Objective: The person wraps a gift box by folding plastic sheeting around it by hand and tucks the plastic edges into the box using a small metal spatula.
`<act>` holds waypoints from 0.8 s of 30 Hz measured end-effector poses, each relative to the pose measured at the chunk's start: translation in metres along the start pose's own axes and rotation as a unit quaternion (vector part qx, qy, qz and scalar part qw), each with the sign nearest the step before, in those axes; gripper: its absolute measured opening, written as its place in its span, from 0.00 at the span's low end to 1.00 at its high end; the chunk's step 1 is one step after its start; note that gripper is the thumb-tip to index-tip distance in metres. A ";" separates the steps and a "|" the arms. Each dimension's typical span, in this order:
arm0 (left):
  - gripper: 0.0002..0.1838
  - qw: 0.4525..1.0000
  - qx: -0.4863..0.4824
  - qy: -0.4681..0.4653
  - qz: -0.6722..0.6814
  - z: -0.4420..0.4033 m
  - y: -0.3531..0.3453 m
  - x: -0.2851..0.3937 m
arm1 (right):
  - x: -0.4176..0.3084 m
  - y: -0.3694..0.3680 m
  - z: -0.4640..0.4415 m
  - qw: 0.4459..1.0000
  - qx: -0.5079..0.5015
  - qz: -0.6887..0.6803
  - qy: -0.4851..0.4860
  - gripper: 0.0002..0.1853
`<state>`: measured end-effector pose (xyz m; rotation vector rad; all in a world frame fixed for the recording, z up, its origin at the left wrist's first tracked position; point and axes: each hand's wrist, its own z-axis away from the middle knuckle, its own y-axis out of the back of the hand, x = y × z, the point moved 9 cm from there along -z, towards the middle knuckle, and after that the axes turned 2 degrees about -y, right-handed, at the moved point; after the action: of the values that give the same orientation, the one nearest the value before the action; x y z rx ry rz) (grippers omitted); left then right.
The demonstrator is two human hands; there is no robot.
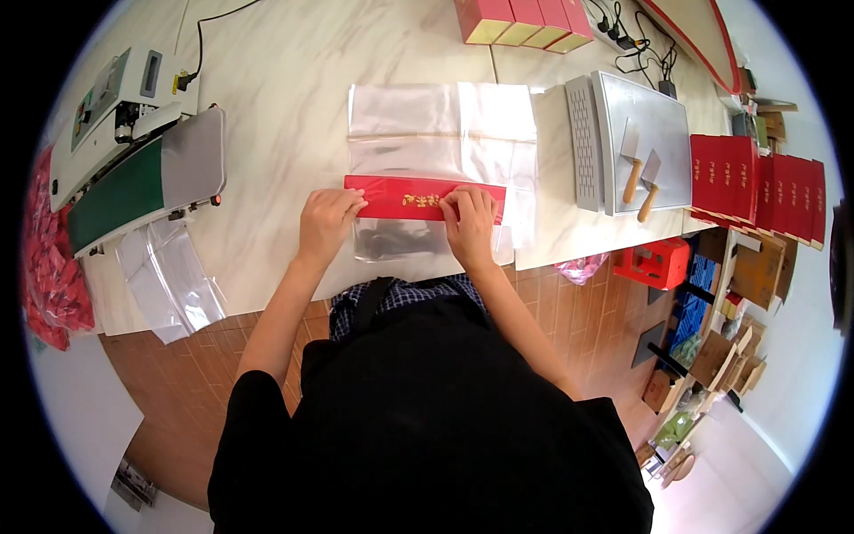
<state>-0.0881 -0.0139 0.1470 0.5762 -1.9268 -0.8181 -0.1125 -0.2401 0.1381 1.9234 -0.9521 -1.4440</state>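
Observation:
A long red box (391,198) with gold lettering lies across a clear plastic film (405,156) on the table in front of me. Part of the film seems to lie over the box, and a shiny strip of it shows along the near side. My left hand (329,221) is at the box's left end, thumb and fingers pinched together on the film at the edge. Toward the right end, my right hand (470,221) rests over the box with its fingers pinched on the film. The fingers partly hide what they grip.
At left stands a sealing machine (133,142) with a green belt; a loose plastic bag (173,276) lies near it. At right, two wooden-handled scrapers (642,178) lie on a metal hot plate (654,116). Red boxes stand at the back (525,22) and far right (725,182).

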 end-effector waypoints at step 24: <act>0.06 0.996 0.010 0.081 0.027 -0.001 -0.005 -0.017 | 0.005 -0.008 -0.004 0.999 0.000 0.021 -0.033 0.07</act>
<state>-0.0789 -0.0057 0.1337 0.5816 -1.7964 -0.6965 -0.1060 -0.2389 0.1303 1.8537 -1.0162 -1.4917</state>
